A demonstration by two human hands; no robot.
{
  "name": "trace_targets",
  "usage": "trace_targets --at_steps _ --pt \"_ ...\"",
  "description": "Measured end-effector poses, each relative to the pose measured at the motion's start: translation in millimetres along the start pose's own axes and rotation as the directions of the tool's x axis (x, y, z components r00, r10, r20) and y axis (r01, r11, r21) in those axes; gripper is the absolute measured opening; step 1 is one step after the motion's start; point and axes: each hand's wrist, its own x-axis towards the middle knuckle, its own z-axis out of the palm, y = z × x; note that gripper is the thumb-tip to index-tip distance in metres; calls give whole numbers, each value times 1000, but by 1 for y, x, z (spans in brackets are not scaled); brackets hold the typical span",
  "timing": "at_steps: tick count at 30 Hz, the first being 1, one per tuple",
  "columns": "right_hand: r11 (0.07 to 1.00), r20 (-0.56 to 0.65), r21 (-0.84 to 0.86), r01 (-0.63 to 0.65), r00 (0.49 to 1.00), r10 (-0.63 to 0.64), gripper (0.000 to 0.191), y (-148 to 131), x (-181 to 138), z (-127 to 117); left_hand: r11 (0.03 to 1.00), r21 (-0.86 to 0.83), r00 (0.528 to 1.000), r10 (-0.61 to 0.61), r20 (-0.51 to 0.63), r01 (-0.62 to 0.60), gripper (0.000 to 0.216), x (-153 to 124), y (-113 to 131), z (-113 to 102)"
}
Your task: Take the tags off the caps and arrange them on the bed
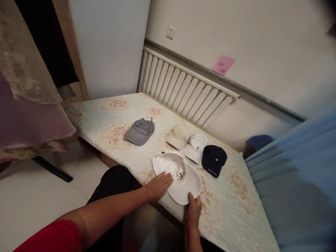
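Observation:
A white baseball cap (187, 183) with dark embroidered letters lies at the near edge of the bed, its brim pointing toward me and to the right. My left hand (160, 185) rests flat on the cap's crown, fingers stretched out. At the brim, my right hand (193, 208) pinches the edge, thumb on top and the other fingers partly hidden. Beyond it sit a beige cap (177, 136), a smaller white cap (196, 147) and a navy cap (214, 160) side by side. Apart from them, to the left, is a grey cap (140, 131).
The bed has a pale floral cover (236, 217). A white radiator (181, 91) runs along the wall behind it. Blue curtain (296, 182) hangs at the right. On the left, a chair draped with cloth (31, 119) stands near the bed.

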Motion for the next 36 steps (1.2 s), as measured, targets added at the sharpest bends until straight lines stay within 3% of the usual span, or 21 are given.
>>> trace_targets --at_steps 4,11,18,24,28,36 --pt "999 5 -35 -14 1000 15 48 7 0 -9 998 -60 1000 -11 -7 10 46 6 16 10" --pt "996 -6 -86 -27 1000 27 50 9 -1 -11 995 -82 997 -58 -41 54 43 5 19 16" --pt "993 10 -117 -33 999 34 61 7 -1 -9 978 -116 984 -178 -21 175 45 21 38 21" --pt "989 32 -148 -30 999 35 63 0 -3 -10 923 -231 946 -323 -25 309 48 37 57 33" --pt "989 47 -141 -31 998 38 62 -2 -3 -8 861 -326 895 -438 -82 391 55 42 64 40" --pt "985 84 -172 -11 996 26 55 -2 -2 -9 767 -482 856 -513 -64 424 56 67 77 39"
